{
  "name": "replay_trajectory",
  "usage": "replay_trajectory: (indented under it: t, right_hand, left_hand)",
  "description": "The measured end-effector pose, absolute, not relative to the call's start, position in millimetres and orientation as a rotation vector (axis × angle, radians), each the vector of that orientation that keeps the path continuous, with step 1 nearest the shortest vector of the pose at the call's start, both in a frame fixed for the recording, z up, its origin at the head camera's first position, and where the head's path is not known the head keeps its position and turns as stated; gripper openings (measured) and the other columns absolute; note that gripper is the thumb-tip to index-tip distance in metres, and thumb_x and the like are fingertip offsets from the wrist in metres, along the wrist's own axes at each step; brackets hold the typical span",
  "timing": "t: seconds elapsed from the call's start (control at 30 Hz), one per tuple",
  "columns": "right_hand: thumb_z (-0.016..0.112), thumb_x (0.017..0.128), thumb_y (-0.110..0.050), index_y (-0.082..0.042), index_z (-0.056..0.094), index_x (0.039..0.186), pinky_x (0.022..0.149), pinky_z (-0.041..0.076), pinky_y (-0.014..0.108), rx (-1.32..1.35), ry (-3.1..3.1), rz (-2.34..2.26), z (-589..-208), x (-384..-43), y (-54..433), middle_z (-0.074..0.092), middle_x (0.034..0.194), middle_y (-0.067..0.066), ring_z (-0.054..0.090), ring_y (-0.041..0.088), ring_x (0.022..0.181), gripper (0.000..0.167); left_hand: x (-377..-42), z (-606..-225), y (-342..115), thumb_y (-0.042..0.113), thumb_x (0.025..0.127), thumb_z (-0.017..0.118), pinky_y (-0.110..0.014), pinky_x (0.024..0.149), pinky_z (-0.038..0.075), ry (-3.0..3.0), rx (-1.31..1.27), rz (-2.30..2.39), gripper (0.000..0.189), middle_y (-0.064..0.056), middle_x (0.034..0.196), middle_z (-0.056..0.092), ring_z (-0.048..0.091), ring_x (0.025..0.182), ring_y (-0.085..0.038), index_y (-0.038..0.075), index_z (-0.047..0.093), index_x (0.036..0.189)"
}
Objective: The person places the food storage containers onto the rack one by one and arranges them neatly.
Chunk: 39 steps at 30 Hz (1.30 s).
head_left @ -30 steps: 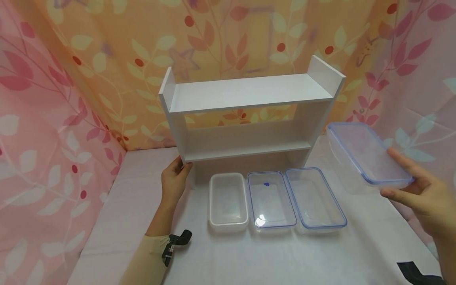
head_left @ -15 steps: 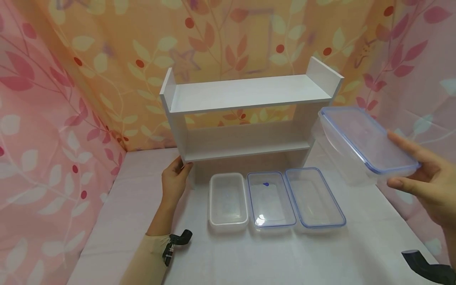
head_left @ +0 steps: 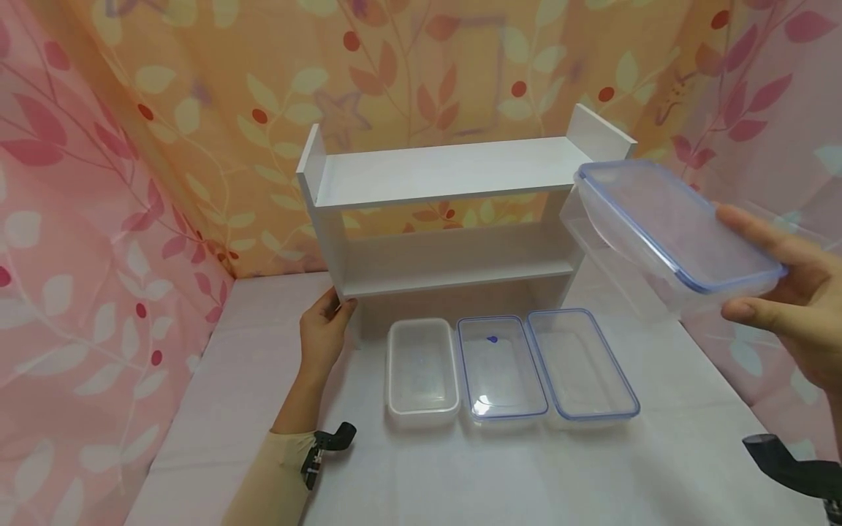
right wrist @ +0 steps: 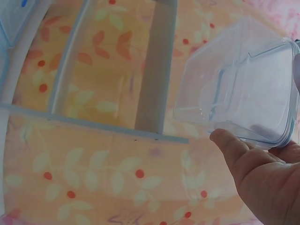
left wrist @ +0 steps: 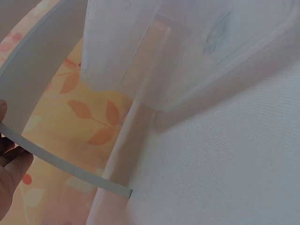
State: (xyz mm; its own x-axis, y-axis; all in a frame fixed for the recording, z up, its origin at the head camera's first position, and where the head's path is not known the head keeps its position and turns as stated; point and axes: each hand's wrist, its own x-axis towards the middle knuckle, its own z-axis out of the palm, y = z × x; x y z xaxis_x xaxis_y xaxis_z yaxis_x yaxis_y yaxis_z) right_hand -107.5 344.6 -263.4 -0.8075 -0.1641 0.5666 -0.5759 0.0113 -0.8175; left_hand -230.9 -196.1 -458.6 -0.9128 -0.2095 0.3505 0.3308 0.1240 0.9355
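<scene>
In the head view my left hand (head_left: 322, 325) grips the lower left side of a white two-tier shelf (head_left: 447, 172) between thumb and fingers. The left wrist view shows that hand's fingers (left wrist: 18, 164) curled at the edge of the side panel. My right hand (head_left: 789, 292) holds a clear plastic food container (head_left: 677, 226) with a blue-rimmed lid, raised and tilted at the shelf's right end. Its thumb is on the near side and a finger lies along the lid. In the right wrist view the container (right wrist: 234, 89) appears beside the shelf's side panel (right wrist: 93, 123).
Three more lidded containers stand in a row before the shelf on the white-covered table (head_left: 460, 475): one frosted (head_left: 423, 372), one blue-rimmed with a blue mark (head_left: 503, 372), and another blue-rimmed (head_left: 584, 365). Leaf-patterned curtains (head_left: 421, 66) hang behind and at both sides.
My right hand has lifted the container up and leftward, so it now overlaps the shelf's right upright in the head view. The left hand, shelf and row of containers stay where they were.
</scene>
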Motion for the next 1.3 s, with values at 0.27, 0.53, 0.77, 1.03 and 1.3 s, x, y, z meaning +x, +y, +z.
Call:
replay_trajectory:
  t: [0.27, 0.53, 0.77, 1.03, 1.3]
  right_hand:
    - [0.075, 0.080, 0.019, 0.008, 0.039, 0.152, 0.094, 0.052, 0.012, 0.756, -1.927, 1.904, -234.6, -119.9, 325.1, 0.034, 0.160, 0.020, 0.039, 0.026, 0.133, 0.082]
    - [0.069, 0.087, 0.017, 0.002, 0.042, 0.153, 0.090, 0.059, 0.017, 0.756, -1.954, 1.941, -203.6, -130.9, 286.8, 0.035, 0.157, 0.020, 0.045, 0.028, 0.125, 0.073]
    - [0.066, 0.091, 0.015, -0.004, 0.045, 0.154, 0.092, 0.059, 0.019, 0.692, -2.004, 2.076, -188.8, -148.3, 262.4, 0.045, 0.147, 0.015, 0.056, 0.026, 0.120, 0.069]
    - [0.072, 0.091, 0.008, -0.007, 0.048, 0.153, 0.091, 0.058, 0.016, 0.592, -2.067, 2.096, -174.0, -168.4, 230.8, 0.054, 0.139, 0.013, 0.061, 0.023, 0.115, 0.069]
    - [0.081, 0.086, -0.001, -0.015, 0.048, 0.154, 0.087, 0.053, 0.016, 0.463, -2.214, 2.005, -159.5, -179.7, 196.8, 0.060, 0.130, 0.007, 0.061, 0.017, 0.110, 0.077]
  left_hand:
    - [-232.7, -461.5, -197.5, 0.006, 0.096, 0.072, -0.022, 0.099, 0.056, -2.012, -0.120, -1.854, 0.045, -0.022, 0.137, 0.063, 0.061, 0.128, -0.029, 0.000, 0.061, 0.139]
    - [-220.3, -440.1, -192.7, 0.000, 0.095, 0.070, -0.022, 0.097, 0.057, -2.049, -0.114, -1.848, 0.045, -0.026, 0.136, 0.062, 0.062, 0.127, -0.032, -0.008, 0.059, 0.138]
    - [-212.3, -430.0, -190.1, 0.001, 0.095, 0.070, -0.021, 0.098, 0.056, -2.063, -0.113, -1.839, 0.045, -0.027, 0.136, 0.062, 0.061, 0.128, -0.035, -0.009, 0.058, 0.138]
    - [-219.5, -441.3, -192.5, 0.004, 0.096, 0.071, -0.023, 0.098, 0.056, -2.052, -0.131, -1.842, 0.046, -0.025, 0.137, 0.062, 0.061, 0.128, -0.033, -0.006, 0.058, 0.139]
    - [-232.6, -463.8, -196.0, 0.014, 0.096, 0.074, -0.023, 0.099, 0.056, -2.033, -0.156, -1.816, 0.047, -0.022, 0.137, 0.063, 0.063, 0.127, -0.029, 0.000, 0.061, 0.139]
